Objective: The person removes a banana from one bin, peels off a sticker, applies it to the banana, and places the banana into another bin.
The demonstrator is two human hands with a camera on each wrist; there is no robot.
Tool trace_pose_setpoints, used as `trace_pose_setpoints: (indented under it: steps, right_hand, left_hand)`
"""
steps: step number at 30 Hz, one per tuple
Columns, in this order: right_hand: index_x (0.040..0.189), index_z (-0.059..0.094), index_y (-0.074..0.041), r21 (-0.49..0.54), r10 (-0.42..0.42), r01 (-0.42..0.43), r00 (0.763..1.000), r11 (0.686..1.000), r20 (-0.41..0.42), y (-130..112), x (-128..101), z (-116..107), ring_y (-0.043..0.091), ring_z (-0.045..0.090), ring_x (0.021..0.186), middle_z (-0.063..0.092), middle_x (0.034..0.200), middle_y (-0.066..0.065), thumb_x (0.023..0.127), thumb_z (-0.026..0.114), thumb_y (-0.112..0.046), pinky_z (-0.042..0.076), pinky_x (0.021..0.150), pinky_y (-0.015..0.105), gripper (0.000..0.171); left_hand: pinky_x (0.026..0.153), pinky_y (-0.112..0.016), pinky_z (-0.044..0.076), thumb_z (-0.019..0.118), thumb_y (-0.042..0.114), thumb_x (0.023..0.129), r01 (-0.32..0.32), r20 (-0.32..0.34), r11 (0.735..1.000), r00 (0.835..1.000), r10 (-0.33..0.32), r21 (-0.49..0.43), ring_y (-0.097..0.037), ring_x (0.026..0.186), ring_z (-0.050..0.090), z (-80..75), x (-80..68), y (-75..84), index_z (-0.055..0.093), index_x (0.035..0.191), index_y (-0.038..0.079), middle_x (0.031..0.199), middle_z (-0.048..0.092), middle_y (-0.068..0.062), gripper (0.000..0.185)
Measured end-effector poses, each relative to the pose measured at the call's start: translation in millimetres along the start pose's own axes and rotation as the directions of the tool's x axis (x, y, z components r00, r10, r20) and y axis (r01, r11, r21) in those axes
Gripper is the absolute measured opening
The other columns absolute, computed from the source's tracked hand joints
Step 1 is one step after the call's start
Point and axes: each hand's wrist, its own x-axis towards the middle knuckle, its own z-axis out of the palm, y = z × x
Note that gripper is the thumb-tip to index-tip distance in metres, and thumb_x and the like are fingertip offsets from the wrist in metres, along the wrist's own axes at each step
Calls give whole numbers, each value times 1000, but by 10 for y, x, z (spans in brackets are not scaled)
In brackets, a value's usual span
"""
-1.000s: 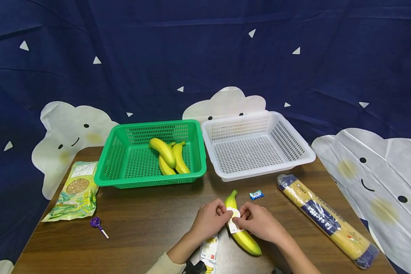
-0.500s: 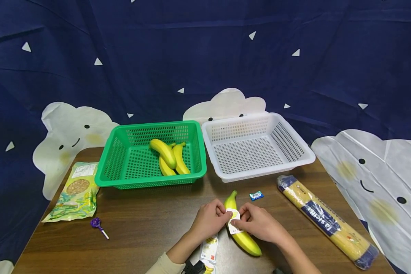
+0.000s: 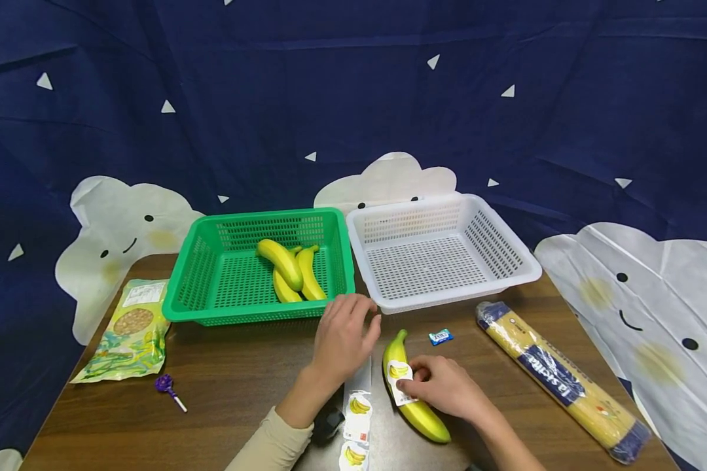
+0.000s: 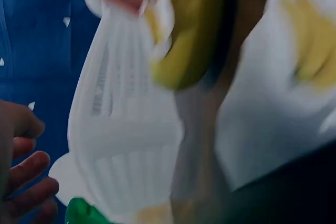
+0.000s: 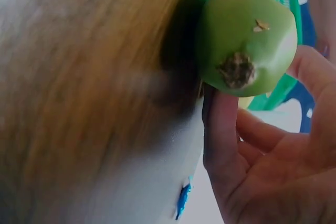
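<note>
A single banana (image 3: 425,422) lies on the table with a white banana-picture sticker (image 3: 398,371) on its upper side. My right hand (image 3: 448,386) holds this banana from the right, the thumb on the sticker's lower part. In the right wrist view the banana's blunt green end (image 5: 247,40) sits between the thumb and fingers. My left hand (image 3: 344,333) is raised off the banana, just in front of the green basket, its fingers loosely bent around nothing. Below it a strip of banana stickers (image 3: 356,418) lies on the table, partly covered by the left hand and forearm.
Several bananas (image 3: 289,268) lie in the green basket (image 3: 259,316). Beside it stands a white basket (image 3: 459,297). A spaghetti pack (image 3: 565,379) is at the right, with a small blue wrapped candy (image 3: 440,337) nearer the middle. A snack bag (image 3: 129,333) and purple lollipop (image 3: 169,390) lie left.
My left hand has let go of the sticker and moved up and left, away from the banana. More of the sticker and strip now shows. The right hand stays at the banana.
</note>
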Motion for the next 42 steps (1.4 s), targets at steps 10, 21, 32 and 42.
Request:
trace_pose_setpoints:
  steps: [10, 21, 32, 42]
  right_hand:
    - [96, 68, -14, 31, -9, 9, 1000, 999, -11, -9, 9, -2, 8, 54, 61, 60, 71, -11, 81, 73, -46, 43, 56, 27, 36]
    - [108, 67, -7, 81, 24, -24, 1000, 996, -2, -26, -19, -77, 10, 58, 65, 63, 76, -8, 82, 73, -44, 46, 57, 29, 45]
    - [127, 54, 6, 231, 47, -46, 999, 972, 1, -37, -83, -243, 14, 62, 72, 64, 84, 1, 83, 74, -38, 49, 65, 30, 65]
    - [132, 47, 8, 542, 36, -9, 999, 840, -39, -34, -78, -329, 28, 66, 86, 63, 100, 17, 85, 75, -25, 56, 69, 36, 63]
  left_hand:
    - [99, -61, 33, 61, 47, 92, -46, 232, 983, 973, 3, 180, -32, 128, 42, 95, 212, -171, 67, 121, 26, 138, 51, -4, 37]
    - [101, -47, 39, 55, 50, 94, -50, 278, 973, 960, -15, 225, -32, 132, 39, 134, 228, -198, 69, 120, 23, 140, 48, -7, 39]
    - [105, -40, 35, 56, 43, 96, -36, 305, 972, 952, -37, 230, -29, 132, 41, 90, 224, -212, 69, 120, 20, 139, 51, -8, 36]
    - [103, -42, 38, 58, 40, 96, -38, 278, 979, 960, -20, 202, -30, 131, 43, 91, 227, -220, 69, 118, 18, 137, 52, -10, 34]
